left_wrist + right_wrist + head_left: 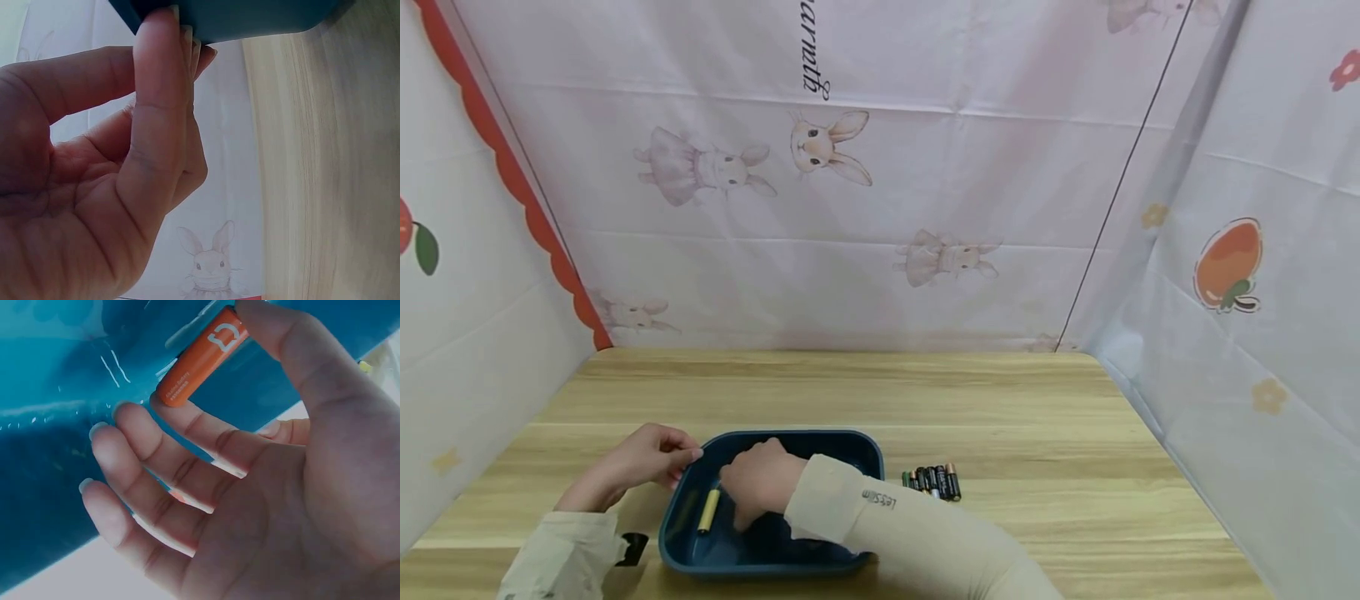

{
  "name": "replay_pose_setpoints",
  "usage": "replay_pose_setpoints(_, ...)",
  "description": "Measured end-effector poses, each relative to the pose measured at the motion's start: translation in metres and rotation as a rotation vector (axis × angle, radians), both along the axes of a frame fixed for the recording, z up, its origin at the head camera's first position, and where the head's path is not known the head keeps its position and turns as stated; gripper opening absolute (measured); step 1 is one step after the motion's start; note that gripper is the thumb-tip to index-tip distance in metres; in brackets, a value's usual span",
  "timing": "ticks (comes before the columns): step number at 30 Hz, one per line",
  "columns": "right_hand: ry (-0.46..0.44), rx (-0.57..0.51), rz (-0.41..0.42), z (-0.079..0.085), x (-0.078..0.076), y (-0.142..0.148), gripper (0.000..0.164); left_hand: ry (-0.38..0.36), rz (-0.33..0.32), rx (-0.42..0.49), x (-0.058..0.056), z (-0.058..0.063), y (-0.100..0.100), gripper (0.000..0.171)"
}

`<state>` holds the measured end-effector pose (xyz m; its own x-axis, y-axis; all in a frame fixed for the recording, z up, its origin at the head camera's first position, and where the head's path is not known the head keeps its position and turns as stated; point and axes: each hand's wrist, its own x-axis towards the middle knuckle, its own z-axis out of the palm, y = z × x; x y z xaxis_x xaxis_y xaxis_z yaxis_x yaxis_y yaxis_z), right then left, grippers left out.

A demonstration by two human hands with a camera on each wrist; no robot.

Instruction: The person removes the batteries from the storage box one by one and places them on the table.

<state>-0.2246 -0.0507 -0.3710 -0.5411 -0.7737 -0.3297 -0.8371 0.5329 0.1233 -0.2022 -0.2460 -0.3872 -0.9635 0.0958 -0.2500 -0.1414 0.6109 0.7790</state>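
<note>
My right hand is down inside a dark blue plastic tray. Between its thumb and index fingertip it pinches an orange battery by the two ends, as the right wrist view shows; the other fingers spread loosely close to the blue surface. The head view hides this battery behind the hand. A yellow battery lies in the tray's left part. At the tray's upper left corner, my left hand pinches the rim with thumb and fingertips; the left wrist view has those fingers against the tray's wall.
Right of the tray, several black-and-copper batteries lie side by side on the wooden table, partly behind my right sleeve. A small black object is by my left cuff. Printed cloth walls enclose the back and sides.
</note>
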Motion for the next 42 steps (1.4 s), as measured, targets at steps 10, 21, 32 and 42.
replay_pose_setpoints(10,0.103,-0.037,0.103,0.012,-0.003,0.022,0.039,0.005,-0.001,-0.005,-0.001,0.001,0.000,0.020)
replay_pose_setpoints(21,0.232,-0.153,0.158,0.038,-0.007,0.067,0.046,0.001,0.030,-0.010,-0.003,0.000,0.003,0.018)
replay_pose_setpoints(32,0.205,-0.226,0.089,0.048,-0.017,0.110,0.042,0.008,0.051,-0.030,-0.003,-0.002,0.004,0.016)
replay_pose_setpoints(42,0.196,-0.282,0.010,0.053,-0.032,0.148,0.048,0.017,0.045,-0.035,-0.002,-0.004,0.002,0.018)
